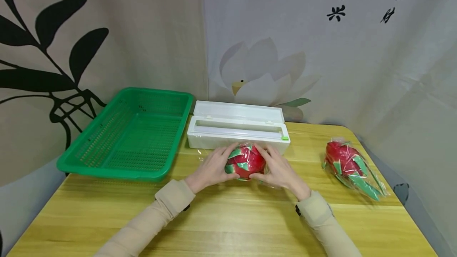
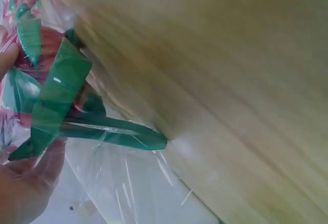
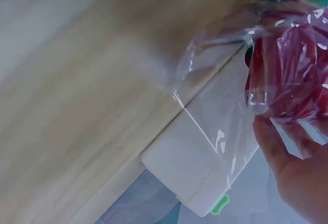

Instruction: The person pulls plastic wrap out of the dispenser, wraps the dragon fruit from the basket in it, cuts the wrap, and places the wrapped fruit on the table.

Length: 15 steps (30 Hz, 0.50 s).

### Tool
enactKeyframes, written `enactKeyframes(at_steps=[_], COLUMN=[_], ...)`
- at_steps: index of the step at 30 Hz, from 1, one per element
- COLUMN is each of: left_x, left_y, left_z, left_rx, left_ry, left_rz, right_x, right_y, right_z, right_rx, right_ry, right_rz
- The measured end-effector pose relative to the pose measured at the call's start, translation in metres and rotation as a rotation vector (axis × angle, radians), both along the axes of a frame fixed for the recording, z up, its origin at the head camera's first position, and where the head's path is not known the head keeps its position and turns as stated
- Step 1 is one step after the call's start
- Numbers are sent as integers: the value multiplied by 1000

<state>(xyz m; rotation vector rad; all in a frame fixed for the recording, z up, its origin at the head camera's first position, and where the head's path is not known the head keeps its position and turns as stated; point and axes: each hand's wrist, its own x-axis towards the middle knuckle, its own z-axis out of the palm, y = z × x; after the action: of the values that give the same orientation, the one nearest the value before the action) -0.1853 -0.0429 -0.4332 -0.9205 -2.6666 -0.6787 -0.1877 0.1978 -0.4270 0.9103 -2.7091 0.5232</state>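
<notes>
A red dragon fruit [image 1: 248, 161] with green scales, covered in clear plastic film, is at the middle of the table. My left hand [image 1: 213, 168] grips its left side and my right hand [image 1: 280, 169] its right side, thumbs at the near side. In the left wrist view, a loose sheet of cling film [image 2: 123, 183] spreads out beside the fruit's green scales [image 2: 115, 131]. The right wrist view shows film [image 3: 205, 116] stretching away from the fruit's red skin [image 3: 287, 70]. Directly behind the hands stands a white cling film box [image 1: 235, 140] with its lid raised.
A green plastic basket [image 1: 158, 174] stands at the back left. Another film-wrapped dragon fruit [image 1: 346, 162] lies near the table's right edge. The wooden table [image 1: 228, 225] ends at a printed curtain [image 1: 250, 19] behind.
</notes>
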Motion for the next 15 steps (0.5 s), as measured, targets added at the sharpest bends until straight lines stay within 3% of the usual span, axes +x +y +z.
enactKeyframes(at_steps=[5, 15], left_x=[-6, -14], left_y=[-2, -3], left_z=[1, 5], left_rx=[28, 45], left_ry=[-13, -137], left_rz=[-28, -20], right_x=[-7, -19], right_y=[-1, 1], right_z=[4, 3], right_rx=[14, -31], right_ry=[-22, -160], right_rz=[-3, -39])
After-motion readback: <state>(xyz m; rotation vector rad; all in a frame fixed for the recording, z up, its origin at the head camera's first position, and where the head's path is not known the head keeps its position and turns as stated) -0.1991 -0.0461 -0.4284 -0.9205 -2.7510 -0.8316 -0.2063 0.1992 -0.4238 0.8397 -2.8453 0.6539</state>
